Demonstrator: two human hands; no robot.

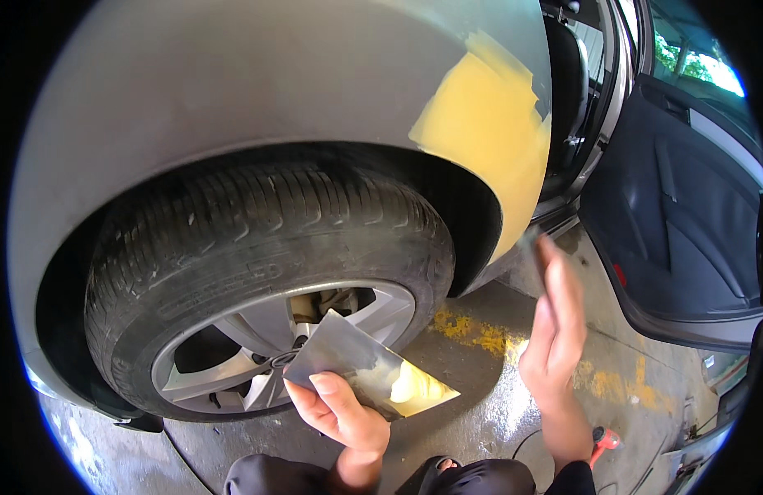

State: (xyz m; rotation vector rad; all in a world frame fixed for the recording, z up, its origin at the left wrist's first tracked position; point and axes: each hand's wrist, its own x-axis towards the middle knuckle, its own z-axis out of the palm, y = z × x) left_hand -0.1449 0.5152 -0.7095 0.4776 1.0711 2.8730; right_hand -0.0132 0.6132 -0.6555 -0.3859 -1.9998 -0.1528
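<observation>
While the person crouches beside the car's rear wheel [266,280], the left hand [340,412] is gripping a flat metal mixing board [361,367] by its lower edge, thumb pressed on top and fingers curled underneath. The board sits tilted in front of the alloy rim, low in the view, and there's a blob of pale yellow body filler [406,386] on its right end, just beside the thumb.

The right hand [556,330] is up and to the right of the board, well apart from it, raised toward the lower edge of the fender. It looks like it's holding a thin spreader [530,247] between the fingertips, but that bit is motion-blurred, so it's hard to tell exactly how the hand is closed on it. The spreader tip is right at the bottom of the big yellow filler patch [488,132] smeared on the grey fender [257,74] behind the wheel arch.

Other stuff around: the rear door [678,214] hangs open on the right, showing its dark inner trim. The concrete floor [472,412] has yellow filler dust and crumbs [480,334] under the patch, and a red-handled tool [604,439] with a cable lies near the right forearm.
</observation>
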